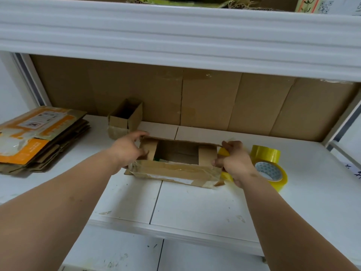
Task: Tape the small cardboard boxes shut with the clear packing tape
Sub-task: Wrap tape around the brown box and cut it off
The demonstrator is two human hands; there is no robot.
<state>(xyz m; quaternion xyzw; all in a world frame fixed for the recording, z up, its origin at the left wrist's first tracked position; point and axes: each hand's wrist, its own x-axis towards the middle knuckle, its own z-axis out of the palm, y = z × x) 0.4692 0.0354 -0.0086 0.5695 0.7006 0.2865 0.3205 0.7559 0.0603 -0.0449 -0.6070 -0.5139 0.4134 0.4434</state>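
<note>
Folding comes before taping here: the cardboard box [176, 163] sits open-topped on the white shelf [195, 202], its short end flaps turned in and its long flaps not yet closed. The left hand [127, 150] grips the box's left end, fingers curled over the far flap; the right hand [235, 162] pinches its right end. Just right of the box, partly behind that hand, lies the tape roll [270, 169]. Next, I judge, the long flaps must meet flat before tape is fetched.
</note>
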